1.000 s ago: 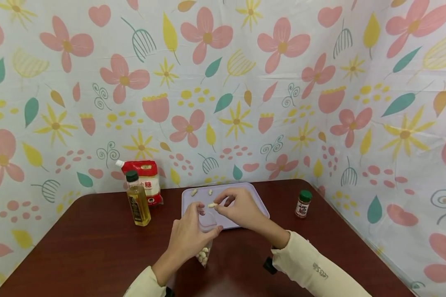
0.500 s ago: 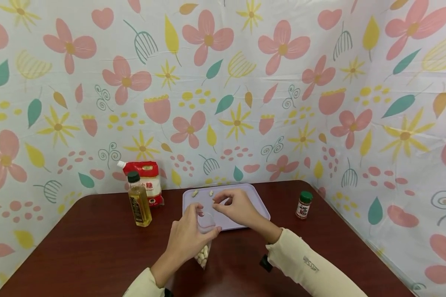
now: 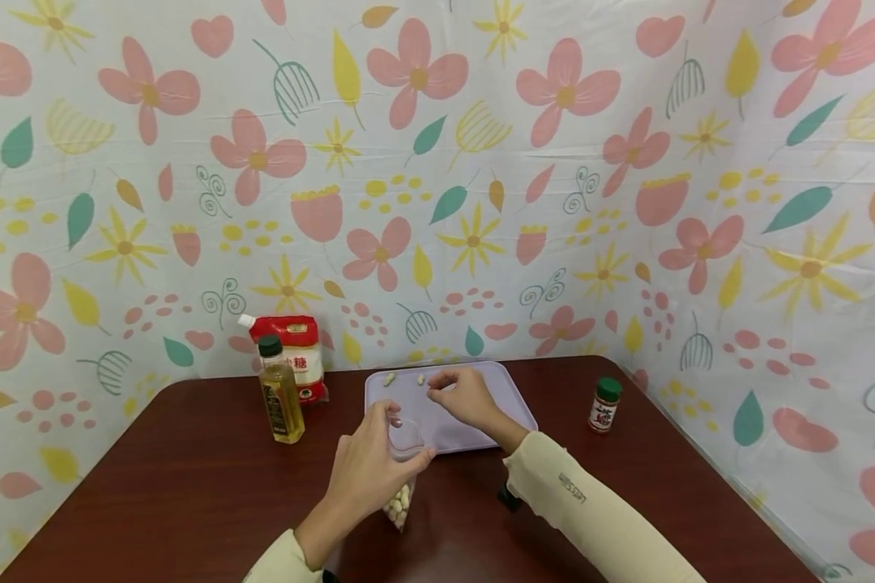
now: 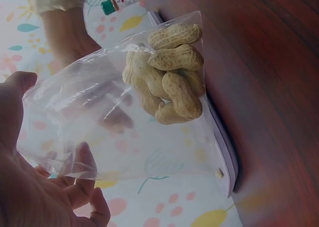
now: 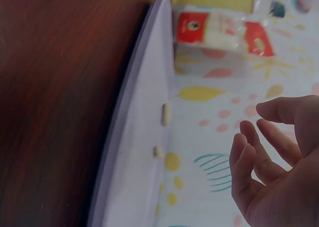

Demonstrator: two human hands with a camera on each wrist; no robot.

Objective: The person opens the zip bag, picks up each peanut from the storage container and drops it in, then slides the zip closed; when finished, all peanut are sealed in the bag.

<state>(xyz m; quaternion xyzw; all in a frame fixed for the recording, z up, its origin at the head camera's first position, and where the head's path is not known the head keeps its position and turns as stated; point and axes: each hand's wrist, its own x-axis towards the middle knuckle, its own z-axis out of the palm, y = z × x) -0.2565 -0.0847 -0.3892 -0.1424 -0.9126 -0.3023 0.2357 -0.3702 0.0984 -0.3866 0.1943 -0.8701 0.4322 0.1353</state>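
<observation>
My left hand [image 3: 368, 461] holds a clear plastic bag [image 4: 70, 117] by its top, thumb and fingers spread at the mouth. Several unshelled peanuts [image 4: 177, 60] lie bunched in the bottom of the bag. My right hand [image 3: 470, 398] hovers over the lilac tray [image 3: 506, 397], fingers loosely bent. In the right wrist view, nothing shows between its thumb and fingers. Two peanuts rest near the tray's far edge, the left peanut [image 3: 390, 378] and the right peanut [image 3: 420, 379], the latter just left of my right fingertips.
An oil bottle [image 3: 282, 397] with a dark cap stands at the left, in front of a red and white sugar pouch [image 3: 306, 364]. A small green-lidded jar [image 3: 604, 405] is right of the tray. Patterned cloth [image 3: 437, 186] hangs behind the dark wooden table [image 3: 189, 486].
A second ago my right hand pinched a peanut over the bag's mouth; the peanut has left those fingers. That hand has since moved away toward the tray's far side. The left hand stays put.
</observation>
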